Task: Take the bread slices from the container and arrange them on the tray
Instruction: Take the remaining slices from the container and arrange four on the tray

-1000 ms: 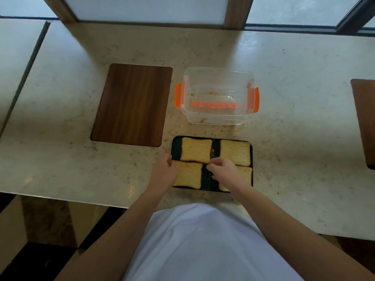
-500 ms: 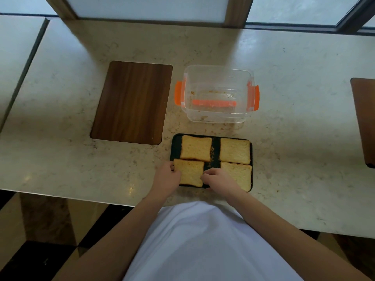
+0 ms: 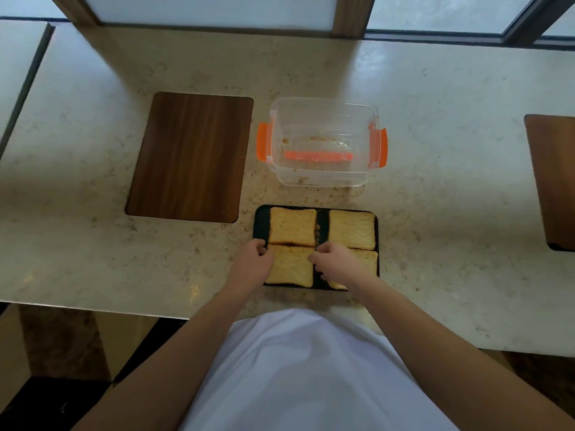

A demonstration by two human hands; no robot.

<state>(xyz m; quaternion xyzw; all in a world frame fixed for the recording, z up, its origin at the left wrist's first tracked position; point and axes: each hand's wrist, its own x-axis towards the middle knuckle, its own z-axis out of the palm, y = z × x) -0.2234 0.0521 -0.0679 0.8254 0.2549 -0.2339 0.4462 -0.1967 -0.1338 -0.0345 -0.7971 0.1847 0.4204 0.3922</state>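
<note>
A black tray (image 3: 261, 222) lies near the counter's front edge with several bread slices on it. The far left slice (image 3: 292, 226) and far right slice (image 3: 352, 229) lie flat. My left hand (image 3: 252, 265) pinches the left edge of the near left slice (image 3: 291, 265). My right hand (image 3: 337, 263) pinches that slice's right edge and covers part of the near right slice (image 3: 368, 261). Behind the tray stands the clear container (image 3: 323, 141) with orange clips, holding only crumbs.
A dark wooden board (image 3: 191, 157) lies left of the container. Another wooden board (image 3: 553, 178) sits at the right edge. A window frame runs along the back of the marble counter (image 3: 451, 181). My white shirt fills the bottom of the view.
My right hand slid left off the near right slice to the near left slice's right edge. Both hands now pinch that slice, which sits closer against the far left slice.
</note>
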